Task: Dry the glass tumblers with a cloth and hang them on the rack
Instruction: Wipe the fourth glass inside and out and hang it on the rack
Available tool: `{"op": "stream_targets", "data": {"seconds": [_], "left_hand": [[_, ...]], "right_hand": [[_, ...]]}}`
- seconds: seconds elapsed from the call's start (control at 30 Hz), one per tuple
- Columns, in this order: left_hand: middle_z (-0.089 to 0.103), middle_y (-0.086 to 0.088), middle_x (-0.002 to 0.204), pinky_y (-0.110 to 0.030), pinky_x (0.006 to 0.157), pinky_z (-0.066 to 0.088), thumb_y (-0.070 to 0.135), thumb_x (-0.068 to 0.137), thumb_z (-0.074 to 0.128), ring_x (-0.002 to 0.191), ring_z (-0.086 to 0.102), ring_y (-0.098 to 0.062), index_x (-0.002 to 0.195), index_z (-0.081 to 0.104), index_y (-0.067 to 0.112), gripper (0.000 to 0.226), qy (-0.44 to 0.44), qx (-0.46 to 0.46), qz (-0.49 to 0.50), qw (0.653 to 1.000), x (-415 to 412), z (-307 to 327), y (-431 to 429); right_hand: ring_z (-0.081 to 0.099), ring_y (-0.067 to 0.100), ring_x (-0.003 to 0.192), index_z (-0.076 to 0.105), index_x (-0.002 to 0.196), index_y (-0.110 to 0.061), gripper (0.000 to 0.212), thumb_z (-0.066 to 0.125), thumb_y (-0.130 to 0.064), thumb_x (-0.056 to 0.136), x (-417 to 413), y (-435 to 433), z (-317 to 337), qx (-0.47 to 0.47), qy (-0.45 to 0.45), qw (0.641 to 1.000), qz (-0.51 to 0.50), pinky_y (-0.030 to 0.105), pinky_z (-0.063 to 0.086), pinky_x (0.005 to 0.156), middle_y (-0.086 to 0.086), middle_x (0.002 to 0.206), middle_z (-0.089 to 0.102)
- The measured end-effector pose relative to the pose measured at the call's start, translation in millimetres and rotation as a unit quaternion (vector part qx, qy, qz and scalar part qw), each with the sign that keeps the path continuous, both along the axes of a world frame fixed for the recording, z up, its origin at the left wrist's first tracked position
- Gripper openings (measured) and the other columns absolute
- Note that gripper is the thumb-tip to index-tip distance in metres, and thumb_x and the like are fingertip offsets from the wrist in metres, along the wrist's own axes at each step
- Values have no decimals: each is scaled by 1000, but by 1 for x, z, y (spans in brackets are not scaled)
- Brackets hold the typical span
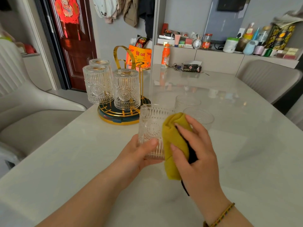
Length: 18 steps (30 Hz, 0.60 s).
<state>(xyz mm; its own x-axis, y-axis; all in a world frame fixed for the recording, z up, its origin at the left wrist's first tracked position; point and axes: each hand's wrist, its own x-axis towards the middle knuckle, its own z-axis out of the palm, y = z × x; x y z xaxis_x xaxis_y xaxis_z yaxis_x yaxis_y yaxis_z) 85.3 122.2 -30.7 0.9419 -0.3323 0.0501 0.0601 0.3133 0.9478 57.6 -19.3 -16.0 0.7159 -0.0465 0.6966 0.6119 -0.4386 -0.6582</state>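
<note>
1. Head view, centre: my left grip (139,153) cups the tumbler (150,128) from below, thumb curled across its ribbed wall, holding it clear of the worktop (82,153).
2. My right grip (195,145) is clenched round the yellow cloth (173,145), pressing it against the tumbler's 3 o'clock side.
3. The rack (114,119) stands at 11 o'clock from the held glass, with three hung tumblers (127,89) upside down on its pegs.
4. Two waiting glasses (199,116) sit on the worktop at 1 o'clock, just beyond the cloth.
5. Risk as I judge it: a hard push from the cloth side could slide damp glass out of the left thumb's hold — it would drop onto stone.
6. Carrying it to the rack, I could clip the nearest hung tumbler; the cloth's loose tail could also drag across the waiting glasses.
</note>
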Motion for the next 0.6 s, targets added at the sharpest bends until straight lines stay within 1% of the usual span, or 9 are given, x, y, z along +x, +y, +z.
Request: {"op": "stream_targets", "data": {"seconds": [0.03,0.1,0.17,0.23,0.27,0.37,0.4,0.5,0.6], "left_hand": [[70,-5,107,-32,76,55,64,35,81,96,67,-21,122,50,14,106,0,2,-22,1000,-1,0,-1],[69,-8,111,-34,80,55,64,38,80,99,66,-23,123,51,13,103,13,-12,-51,999,-2,0,-1],[67,-11,113,-35,81,55,61,40,81,99,66,-24,120,54,13,98,25,-49,-61,997,-2,-1,-2],[68,-11,111,-35,80,56,57,40,82,96,67,-23,116,58,15,90,29,-77,-52,995,-1,1,-1],[69,-9,109,-35,81,56,54,40,82,94,67,-22,113,60,17,85,33,-86,-42,995,0,1,1],[72,-5,98,-32,79,55,49,50,67,84,69,-17,104,63,21,61,56,-89,-5,994,4,1,4],[72,-4,95,-31,77,55,49,50,64,82,68,-16,104,62,19,62,60,-79,-4,995,5,1,5],[71,-5,98,-34,80,55,52,37,81,86,68,-18,116,56,12,91,43,-27,-13,999,3,1,2],[71,-5,100,-37,82,54,64,32,80,90,68,-19,120,52,10,107,23,-3,-41,999,0,-1,-1]], "right_hand": [[34,-23,114,58,105,-44,35,50,-35,72,0,-2,4,38,6,999,-2,-4,27,90,-28,125,40],[41,-20,112,53,97,-49,31,50,-43,67,0,-4,9,113,44,993,4,-1,33,88,-24,124,46],[52,-3,112,54,99,-47,37,55,-46,62,2,-6,7,163,108,980,29,18,44,94,-12,122,57],[57,10,109,58,97,-44,35,60,-38,63,4,-5,3,168,165,971,39,35,47,96,-4,117,62],[58,7,107,58,94,-44,32,59,-33,64,3,-3,2,150,172,973,36,31,48,95,-6,115,62],[48,-16,104,65,81,-41,20,61,-30,65,-1,6,-1,59,108,992,19,1,38,84,-25,115,51],[46,-17,106,65,90,-37,25,58,-33,66,-2,8,-1,19,76,997,4,-2,35,83,-27,117,47],[40,-16,113,53,109,-34,40,51,-31,69,-4,5,0,-21,1,1000,-22,-2,31,89,-25,118,48],[40,-21,111,61,97,-42,31,59,-28,69,-3,-1,7,67,12,998,-17,-2,32,87,-25,121,46]]}}
